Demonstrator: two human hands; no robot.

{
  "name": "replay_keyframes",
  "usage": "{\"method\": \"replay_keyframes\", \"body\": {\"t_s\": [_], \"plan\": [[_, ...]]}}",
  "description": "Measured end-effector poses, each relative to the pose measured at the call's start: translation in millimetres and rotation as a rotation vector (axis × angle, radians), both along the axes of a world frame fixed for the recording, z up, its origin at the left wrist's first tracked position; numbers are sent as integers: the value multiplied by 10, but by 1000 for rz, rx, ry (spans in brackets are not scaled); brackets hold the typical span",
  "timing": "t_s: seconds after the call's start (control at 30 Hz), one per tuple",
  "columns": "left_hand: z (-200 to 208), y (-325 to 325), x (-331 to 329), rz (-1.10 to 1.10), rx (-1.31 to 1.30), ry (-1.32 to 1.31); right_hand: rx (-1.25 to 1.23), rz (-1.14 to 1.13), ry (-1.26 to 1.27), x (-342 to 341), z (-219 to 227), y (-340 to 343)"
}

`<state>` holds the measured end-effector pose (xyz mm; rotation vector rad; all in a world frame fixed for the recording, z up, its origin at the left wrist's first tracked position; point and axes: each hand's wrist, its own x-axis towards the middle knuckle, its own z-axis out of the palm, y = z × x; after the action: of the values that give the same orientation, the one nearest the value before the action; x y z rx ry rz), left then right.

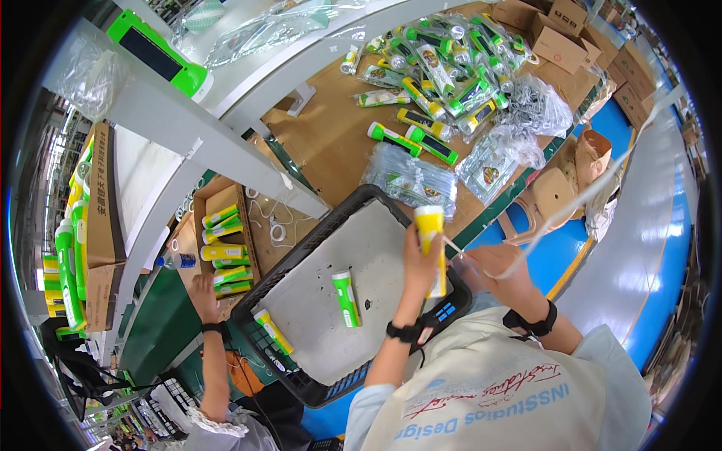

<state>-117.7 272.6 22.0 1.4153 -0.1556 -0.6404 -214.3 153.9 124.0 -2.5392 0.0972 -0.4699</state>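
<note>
Over the right end of the black plastic basket [367,193], the left hand [421,263] was wrapped round a yellow-and-white flashlight [429,219], held head up. The right hand [500,264] was just right of it, a thin white cord [583,197] running by its fingers; it was blurred, and I could not tell whether they pinched the cord. Inside the basket lay a green-and-white flashlight [346,299] and, near its left end, a yellow-and-green flashlight [273,331]. Left of the basket, a co-worker's hand [203,298] was beside an open carton [218,198] of flashlights. Just beyond the basket lay a stack of clear plastic bags [412,178], and farther past it a heap of flashlights [451,71], many bagged.
</note>
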Motion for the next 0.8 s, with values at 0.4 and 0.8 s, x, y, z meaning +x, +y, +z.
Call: {"method": "replay_keyframes", "body": {"t_s": [0.4,0.8], "plan": [[-712,-358,1198,212,47,-261,463,-276,254,-43,-230,-507],[-1266,922,-647,-474,860,-351,148,-290,232,10,-902,-616]]}}
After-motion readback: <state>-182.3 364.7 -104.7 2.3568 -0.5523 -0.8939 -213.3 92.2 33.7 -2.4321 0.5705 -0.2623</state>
